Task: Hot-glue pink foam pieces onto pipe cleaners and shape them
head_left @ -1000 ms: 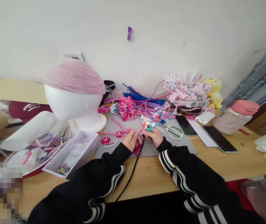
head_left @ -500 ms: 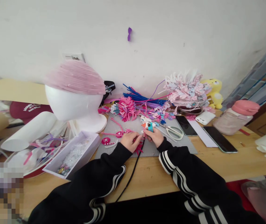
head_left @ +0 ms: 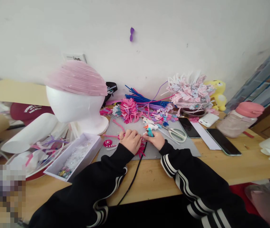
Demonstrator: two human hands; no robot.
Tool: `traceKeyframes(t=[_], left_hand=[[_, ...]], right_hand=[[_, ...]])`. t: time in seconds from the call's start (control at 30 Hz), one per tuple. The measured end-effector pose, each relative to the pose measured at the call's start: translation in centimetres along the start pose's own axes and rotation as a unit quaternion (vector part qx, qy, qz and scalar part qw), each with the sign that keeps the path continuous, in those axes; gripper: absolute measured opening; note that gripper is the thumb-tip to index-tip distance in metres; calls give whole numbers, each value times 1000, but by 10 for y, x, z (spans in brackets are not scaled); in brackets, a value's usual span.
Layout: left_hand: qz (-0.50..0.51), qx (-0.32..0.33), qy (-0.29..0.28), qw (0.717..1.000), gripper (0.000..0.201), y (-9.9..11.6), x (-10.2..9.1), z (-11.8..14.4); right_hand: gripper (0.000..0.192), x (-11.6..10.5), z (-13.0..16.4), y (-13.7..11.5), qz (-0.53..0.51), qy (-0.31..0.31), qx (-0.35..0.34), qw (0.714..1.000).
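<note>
My right hand (head_left: pixel 156 139) is closed round a teal, white and orange glue gun (head_left: pixel 150 131), low over the grey mat (head_left: pixel 187 148). From beside it a black cord (head_left: pixel 137 166) runs toward the front table edge. My left hand (head_left: pixel 131 141) is back-up with curled fingers over pink pieces on the mat; whatever its fingertips pinch is hidden. Spiky pink pipe-cleaner strands (head_left: pixel 141 150) show beside that hand. Just left of it lies a round magenta piece with white beads (head_left: pixel 107 143). A pink pipe cleaner (head_left: pixel 118 125) stretches behind the left hand.
A white foam head (head_left: pixel 75 106) with a pink cap stands at left, by a box of clear beads (head_left: pixel 78 158). Scissors (head_left: pixel 177 134), phones (head_left: pixel 223 141) and a pink-lidded jar (head_left: pixel 239 118) are at right. Pipe-cleaner bundles (head_left: pixel 146 100) lie along the wall.
My left hand has moved slightly left and turned back-up, away from the right fingertips, and now covers a round pink piece. My right hand stays nearly in place with the glue gun slightly tilted.
</note>
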State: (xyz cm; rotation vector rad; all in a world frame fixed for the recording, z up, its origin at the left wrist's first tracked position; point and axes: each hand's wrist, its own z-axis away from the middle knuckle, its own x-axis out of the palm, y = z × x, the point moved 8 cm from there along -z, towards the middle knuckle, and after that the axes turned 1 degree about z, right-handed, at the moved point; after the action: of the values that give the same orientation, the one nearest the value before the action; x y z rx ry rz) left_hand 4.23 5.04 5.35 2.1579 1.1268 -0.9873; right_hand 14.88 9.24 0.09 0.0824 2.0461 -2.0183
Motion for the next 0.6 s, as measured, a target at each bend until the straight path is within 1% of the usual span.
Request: traceKeyframes(t=[0.07,0.13,0.23,0.3,0.37,0.47,0.6], left_hand=[[19,-8,-12,1000,18,-1,2,0],[50,-47,-19,997,16,-8,5,1],[131,-129,-49,982,14,-22,19,3],[189,-164,-67,966,15,-28,29,5],[240,-168,-66,954,16,-29,33,4],[298,-139,-41,944,17,-27,30,1],[327,-117,-19,937,17,-24,25,1]], right_hand=[[28,0,-2,5,-31,3,9,999],[33,-2,-4,12,-76,10,35,996],[45,-2,-5,26,-138,4,116,984],[50,-1,-4,31,-153,-5,160,975],[52,-1,-2,32,-151,-11,180,972],[53,0,0,29,-141,-19,194,970],[52,1,0,30,-122,-31,221,967]])
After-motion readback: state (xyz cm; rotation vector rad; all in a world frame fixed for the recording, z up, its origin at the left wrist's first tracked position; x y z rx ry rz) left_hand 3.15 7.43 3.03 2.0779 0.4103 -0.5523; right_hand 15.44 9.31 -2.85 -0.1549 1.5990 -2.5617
